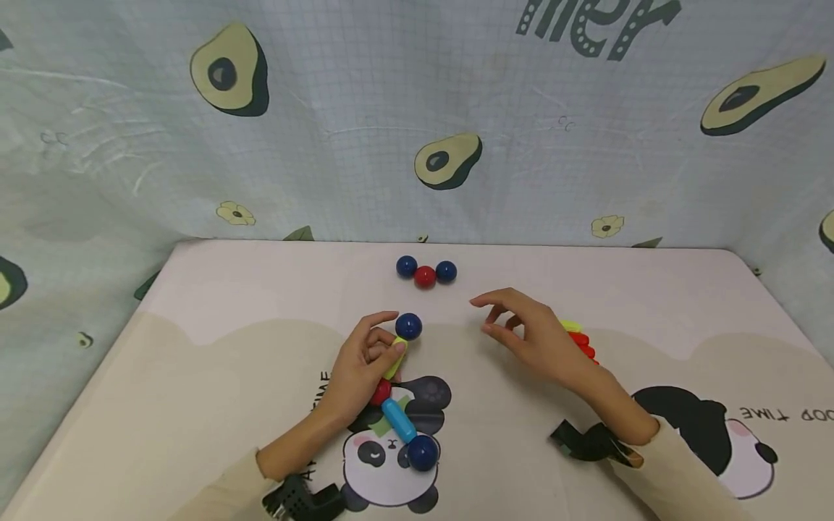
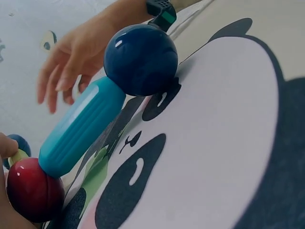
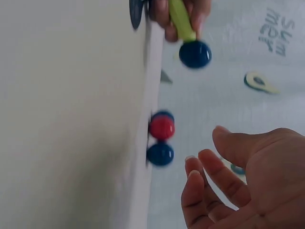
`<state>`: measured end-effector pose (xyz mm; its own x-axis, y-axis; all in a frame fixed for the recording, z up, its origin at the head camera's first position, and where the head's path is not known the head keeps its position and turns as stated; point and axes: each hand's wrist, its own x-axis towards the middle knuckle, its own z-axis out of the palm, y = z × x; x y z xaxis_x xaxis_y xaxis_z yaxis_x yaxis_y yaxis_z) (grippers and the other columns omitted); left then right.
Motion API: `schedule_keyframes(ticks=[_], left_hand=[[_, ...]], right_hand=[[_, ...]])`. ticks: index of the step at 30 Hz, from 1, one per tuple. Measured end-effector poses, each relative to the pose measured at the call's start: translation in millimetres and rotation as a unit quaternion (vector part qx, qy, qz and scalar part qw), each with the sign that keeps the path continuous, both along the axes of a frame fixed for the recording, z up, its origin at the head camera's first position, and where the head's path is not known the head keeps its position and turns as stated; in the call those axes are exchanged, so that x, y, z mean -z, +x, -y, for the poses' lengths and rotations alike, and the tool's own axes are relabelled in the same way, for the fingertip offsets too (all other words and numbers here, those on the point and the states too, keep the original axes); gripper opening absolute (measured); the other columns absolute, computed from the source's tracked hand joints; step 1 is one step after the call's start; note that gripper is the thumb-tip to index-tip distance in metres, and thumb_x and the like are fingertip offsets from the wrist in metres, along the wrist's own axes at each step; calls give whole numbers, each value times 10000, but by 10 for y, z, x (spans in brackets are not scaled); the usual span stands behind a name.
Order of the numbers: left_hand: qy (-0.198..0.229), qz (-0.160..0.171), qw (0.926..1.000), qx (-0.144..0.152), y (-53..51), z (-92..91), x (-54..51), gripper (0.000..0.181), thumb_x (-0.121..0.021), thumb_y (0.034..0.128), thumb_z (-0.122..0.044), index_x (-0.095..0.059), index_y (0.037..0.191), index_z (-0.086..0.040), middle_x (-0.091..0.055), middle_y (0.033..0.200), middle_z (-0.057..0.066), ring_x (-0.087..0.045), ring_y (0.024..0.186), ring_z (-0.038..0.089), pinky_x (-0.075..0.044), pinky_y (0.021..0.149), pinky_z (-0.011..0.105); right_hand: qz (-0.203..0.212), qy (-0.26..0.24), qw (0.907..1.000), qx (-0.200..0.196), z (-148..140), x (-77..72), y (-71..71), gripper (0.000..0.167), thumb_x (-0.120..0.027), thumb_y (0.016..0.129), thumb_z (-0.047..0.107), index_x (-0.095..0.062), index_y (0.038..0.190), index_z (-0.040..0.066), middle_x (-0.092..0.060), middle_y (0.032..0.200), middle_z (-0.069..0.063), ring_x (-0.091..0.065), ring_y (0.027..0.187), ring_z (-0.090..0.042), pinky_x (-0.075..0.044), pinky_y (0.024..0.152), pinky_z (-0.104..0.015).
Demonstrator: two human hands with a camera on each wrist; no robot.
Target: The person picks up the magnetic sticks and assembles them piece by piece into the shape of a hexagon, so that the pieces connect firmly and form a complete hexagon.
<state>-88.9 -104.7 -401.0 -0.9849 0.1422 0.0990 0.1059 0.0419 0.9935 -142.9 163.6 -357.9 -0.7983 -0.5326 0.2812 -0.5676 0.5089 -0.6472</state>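
My left hand [image 1: 357, 373] pinches a yellow-green rod [image 1: 395, 364] between thumb and fingers. A dark blue ball [image 1: 408, 326] sits on the rod's far end, close to the index fingertip. At its near end is a red ball [image 2: 35, 190], joined to a light blue rod [image 2: 82, 126] with another dark blue ball [image 2: 140, 59] at its tip. Together they form a bent chain above the printed panda. My right hand [image 1: 531, 333] hovers over the table to the right, fingers loosely bent; nothing shows between them in the right wrist view.
Two dark blue balls and a red ball [image 1: 425, 277] touch in a row near the table's back edge. Several red rods [image 1: 582, 341] and a yellow-green rod [image 1: 570, 325] lie partly hidden behind my right hand. An avocado-print curtain [image 1: 365, 87] hangs behind the table [image 1: 260, 289].
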Motion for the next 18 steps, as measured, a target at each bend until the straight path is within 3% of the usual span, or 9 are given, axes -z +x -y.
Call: schedule_keyframes(ticks=[6,18], left_hand=[[141,23,9999,41,-11,9,-4,419,-551,984,-182,-431,1368,-62,-524,861,154,-607,588,241,-505,636,239],[66,-82,9999,73,4,17,11,383,-512,1003,-194,-481,1365,-73,-505,826,150,-585,589,260,-494,590,235]], right_hand=[[-359,281,9983,370,-445,43,-73,354,-694,858,14,-625,1196,95,-640,1089,-41,-522,880,-87,-471,645,-249],[311,1043,9900,898,-1117,95,-139,274,-687,889,111,-658,1153,176,-619,998,59,-489,859,-85,-459,675,-228]])
